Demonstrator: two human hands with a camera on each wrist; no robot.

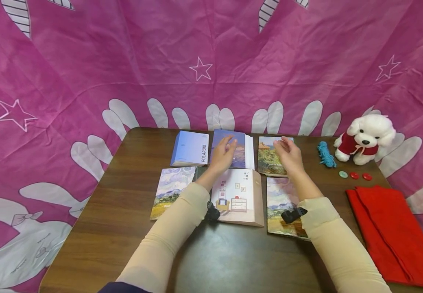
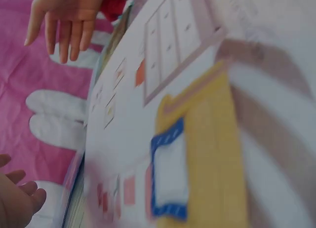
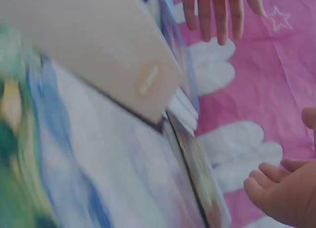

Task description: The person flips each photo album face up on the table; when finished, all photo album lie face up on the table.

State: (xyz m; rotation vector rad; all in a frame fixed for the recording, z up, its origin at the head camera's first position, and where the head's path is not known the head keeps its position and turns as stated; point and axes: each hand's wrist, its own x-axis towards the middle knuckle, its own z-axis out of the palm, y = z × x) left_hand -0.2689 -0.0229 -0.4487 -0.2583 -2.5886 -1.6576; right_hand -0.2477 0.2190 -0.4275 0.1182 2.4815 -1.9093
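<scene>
My left hand (image 1: 223, 156) hovers with relaxed fingers over a purple-blue album (image 1: 216, 140) in the back row, holding nothing. To its right, my right hand (image 1: 291, 158) hangs above an album with a painted house and garden (image 1: 268, 156), its fingers loosely bent around nothing. A blue album marked POLAROID (image 1: 189, 148) lies at the back left. In front are a landscape-painting album (image 1: 173, 187), a thick white album with a drawn room and drawers (image 1: 235, 189), partly hidden by my left wrist, and another landscape album (image 1: 279, 199) under my right wrist.
A white toy dog (image 1: 367, 138) in a red top sits at the back right, beside a blue yarn bundle (image 1: 326, 154). Several buttons, one a red button (image 1: 367, 176), lie before it. Folded red cloth (image 1: 398, 236) covers the right edge. A pink curtain (image 1: 167, 53) hangs behind.
</scene>
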